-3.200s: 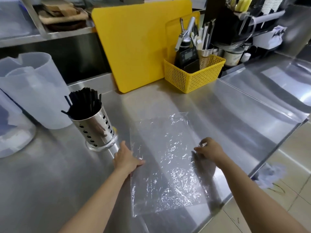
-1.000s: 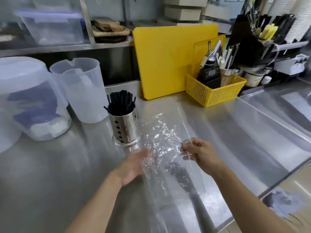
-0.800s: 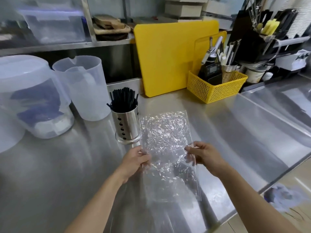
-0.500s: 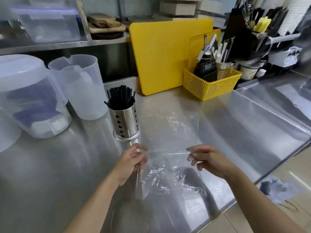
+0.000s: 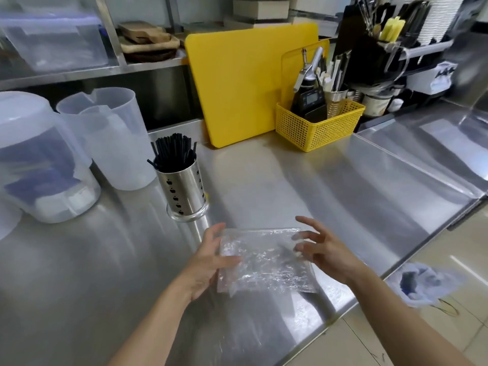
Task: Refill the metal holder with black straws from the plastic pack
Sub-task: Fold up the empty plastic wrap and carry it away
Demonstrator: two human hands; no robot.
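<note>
A steel counter point(image 5: 303, 180) fills most of the view, bright with streaked reflections, its front edge running diagonally down to a pale tiled floor point(image 5: 446, 262) on the right. A crumpled bit of plastic point(image 5: 420, 285) lies on the tiles.

Near the front of the counter, the empty clear plastic pack point(image 5: 264, 260) is folded over into a rough rectangle. The left hand point(image 5: 208, 260) grips its left edge, thumb on top and fingers behind. The right hand point(image 5: 322, 249) is at the right edge with fingers spread and curled; whether it actually pinches the plastic I cannot tell.

Just beyond the left hand stands the metal holder point(image 5: 184, 191), upright, perforated, packed with black straws point(image 5: 173, 153) that stick out above its rim.

To the left are two cloudy plastic jugs point(image 5: 113, 138) and a large lidded tub point(image 5: 34, 159). At the back, a yellow cutting board point(image 5: 237, 83) leans against the wall, and a yellow basket point(image 5: 317, 125) holding utensils stands just beside it. A steel shelf point(image 5: 87, 70) above carries a clear bin and wooden boards. Dark racks of tools crowd the far right corner.
</note>
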